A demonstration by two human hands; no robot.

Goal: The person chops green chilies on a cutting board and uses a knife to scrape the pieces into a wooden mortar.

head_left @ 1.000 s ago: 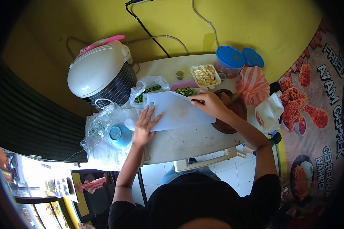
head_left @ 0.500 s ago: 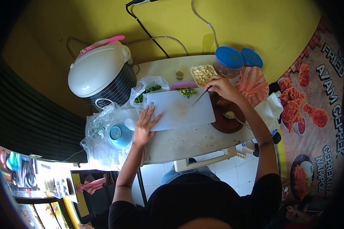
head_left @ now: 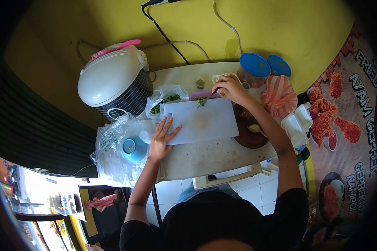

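A white cutting board [head_left: 205, 125] lies on the table. On its left end my left hand [head_left: 160, 138] rests flat with the fingers spread. My right hand [head_left: 229, 88] is closed round the handle of a knife [head_left: 211, 96] above the board's far edge. The blade reaches chopped green pieces [head_left: 200, 101] there, beside a pink bowl [head_left: 193, 97] that the board and knife partly cover. Behind my right hand, a tray of pale cloves or pieces [head_left: 217, 77] is mostly hidden.
Left of the board are a bag of green vegetables [head_left: 170, 98], a blue bowl [head_left: 135, 149] on plastic and a rice cooker [head_left: 113, 79]. To the right stand a brown mortar [head_left: 248, 141], blue-lidded tubs [head_left: 255, 65], a striped bag [head_left: 279, 96] and a foam box [head_left: 296, 123].
My right hand and the knife have moved left and away from me, to the board's far edge. The green pieces there are fewer and lie towards the pink bowl. My left hand stays on the board.
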